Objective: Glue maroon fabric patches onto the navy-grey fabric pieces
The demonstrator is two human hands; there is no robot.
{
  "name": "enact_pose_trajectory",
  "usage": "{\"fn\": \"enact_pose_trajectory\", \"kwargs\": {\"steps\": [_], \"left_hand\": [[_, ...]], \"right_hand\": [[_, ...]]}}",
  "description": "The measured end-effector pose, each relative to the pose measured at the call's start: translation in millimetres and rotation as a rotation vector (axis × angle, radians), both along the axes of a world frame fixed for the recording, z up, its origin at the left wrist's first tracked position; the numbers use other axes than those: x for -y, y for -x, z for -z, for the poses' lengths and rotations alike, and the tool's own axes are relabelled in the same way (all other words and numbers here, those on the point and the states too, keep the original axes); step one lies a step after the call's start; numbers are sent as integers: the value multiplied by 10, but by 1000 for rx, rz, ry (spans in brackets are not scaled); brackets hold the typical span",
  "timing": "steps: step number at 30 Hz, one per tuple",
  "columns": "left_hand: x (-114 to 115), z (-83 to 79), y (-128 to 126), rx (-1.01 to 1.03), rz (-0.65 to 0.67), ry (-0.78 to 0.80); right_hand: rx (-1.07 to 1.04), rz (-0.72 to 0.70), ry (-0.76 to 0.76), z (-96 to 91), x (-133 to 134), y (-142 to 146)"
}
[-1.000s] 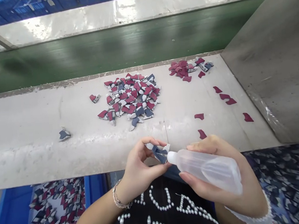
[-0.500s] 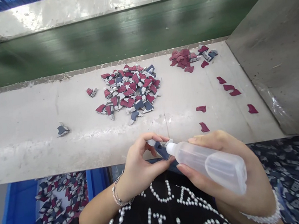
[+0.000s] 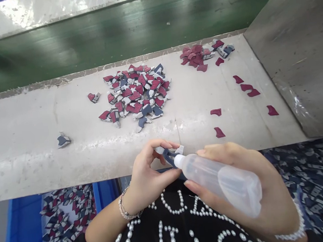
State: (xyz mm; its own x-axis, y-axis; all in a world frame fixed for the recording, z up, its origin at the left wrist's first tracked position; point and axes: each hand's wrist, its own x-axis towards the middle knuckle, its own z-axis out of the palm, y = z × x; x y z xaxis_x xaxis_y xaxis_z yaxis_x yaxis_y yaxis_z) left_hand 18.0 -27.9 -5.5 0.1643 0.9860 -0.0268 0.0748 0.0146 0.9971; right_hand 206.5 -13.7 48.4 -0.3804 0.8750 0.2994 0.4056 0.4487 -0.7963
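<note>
Left hand (image 3: pixel 148 177) has its grip closed on a blue-and-white part (image 3: pixel 169 157), near edge of the surface (image 3: pixel 35 118). Right hand (image 3: pixel 270 186) grasps a translucent bottle (image 3: pixel 206 175), white cap (image 3: pixel 179 161) at the part (contact point hidden).

- Bottle (image 3: pixel 221 183): translucent, smooth plastic, softly shiny.
- Red pieces (image 3: pixel 219 132): matt, rubbery-looking.
- Worktop (image 3: pixel 21 115): smooth, partly glossy.
- Side panel (image 3: pixel 301 58): dull, scratched metal.
- Bin (image 3: pixel 21 225): smooth blue plastic.
- Shirt (image 3: pixel 147 230): matt black cloth, glossy beads.
</note>
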Motion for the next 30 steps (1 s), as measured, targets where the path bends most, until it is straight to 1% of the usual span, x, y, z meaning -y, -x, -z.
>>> {"fn": "enact_pose_trajectory", "kwargs": {"steps": [4,11,17,23,30], "left_hand": [[-2,-10,-5,2,5,0],[-10,1,-23,2,16,8],[-16,-8,-32,-14,18,0],[-21,-32,-36,-37,51,-5],[-45,-58,-15,-79,38,-24]], "right_hand": [[-34,33,38,-10,-4,-9],[-28,1,86,-23,4,-42],[33,-29,76,-36,23,-74],[-10,7,93,-55,-1,-92],[55,-39,107,-68,20,-132]]}}
